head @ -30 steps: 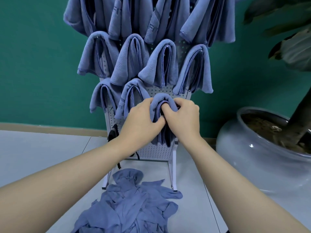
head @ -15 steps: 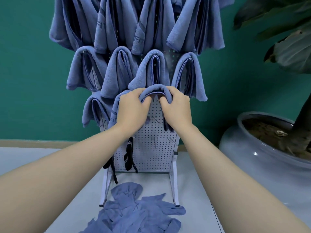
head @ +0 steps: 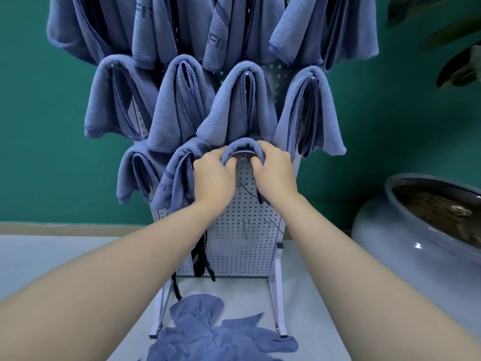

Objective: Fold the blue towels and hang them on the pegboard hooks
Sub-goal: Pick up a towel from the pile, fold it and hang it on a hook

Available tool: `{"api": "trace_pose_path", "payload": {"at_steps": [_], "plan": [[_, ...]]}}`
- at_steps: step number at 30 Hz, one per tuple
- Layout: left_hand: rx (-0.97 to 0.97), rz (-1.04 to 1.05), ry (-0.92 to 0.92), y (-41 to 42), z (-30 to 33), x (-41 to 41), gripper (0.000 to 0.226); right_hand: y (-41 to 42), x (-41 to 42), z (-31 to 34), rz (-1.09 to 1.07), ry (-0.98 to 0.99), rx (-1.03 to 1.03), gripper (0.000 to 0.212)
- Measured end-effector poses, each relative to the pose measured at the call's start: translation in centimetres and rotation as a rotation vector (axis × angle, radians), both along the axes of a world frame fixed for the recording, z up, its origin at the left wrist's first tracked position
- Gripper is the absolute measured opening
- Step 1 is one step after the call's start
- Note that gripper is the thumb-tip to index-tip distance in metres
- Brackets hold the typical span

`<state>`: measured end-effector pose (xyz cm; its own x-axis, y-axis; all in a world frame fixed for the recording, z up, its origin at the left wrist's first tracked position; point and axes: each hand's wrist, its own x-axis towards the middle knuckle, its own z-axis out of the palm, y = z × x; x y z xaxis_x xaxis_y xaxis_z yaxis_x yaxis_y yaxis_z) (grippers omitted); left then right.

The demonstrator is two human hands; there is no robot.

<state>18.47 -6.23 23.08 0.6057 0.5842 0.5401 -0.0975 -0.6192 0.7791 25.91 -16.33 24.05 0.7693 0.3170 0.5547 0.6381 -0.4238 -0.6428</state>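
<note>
Hanging step: left hand (head: 213, 178) and right hand (head: 273, 170), fingers (head: 256, 162) curled, grip the folded towel (head: 242, 148) at the pegboard (head: 244, 230); next, seat its fold over a hook.

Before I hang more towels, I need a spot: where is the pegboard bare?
Bare board shows below both hands, around the empty hooks, left of the frame's right edge. Above, hung towels overlap tightly. The black straps crowd the lower left.

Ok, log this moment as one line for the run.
step: hanging | left hand: grips folded towel | right hand: grips same towel | pegboard: lower hooks bare | unfolded pile: on floor
</note>
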Motion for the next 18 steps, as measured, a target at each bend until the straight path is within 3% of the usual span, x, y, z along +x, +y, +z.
{"api": "trace_pose_path", "payload": {"at_steps": [4,12,18], "plan": [[0.009,-0.048,-0.004,0.3,-1.6,1.1,0.025,-0.1,1.4,-0.9,-0.017,-0.072,-0.078,0.025],[-0.033,-0.068,0.118,0.8,-6.5,1.7,0.031,-0.6,1.3,-3.7,0.094,0.002,0.049,0.033],[-0.035,-0.057,0.146,0.4,-7.1,0.9,0.029,-0.5,0.1,-3.7,0.092,0.2,0.041,0.041]]}}
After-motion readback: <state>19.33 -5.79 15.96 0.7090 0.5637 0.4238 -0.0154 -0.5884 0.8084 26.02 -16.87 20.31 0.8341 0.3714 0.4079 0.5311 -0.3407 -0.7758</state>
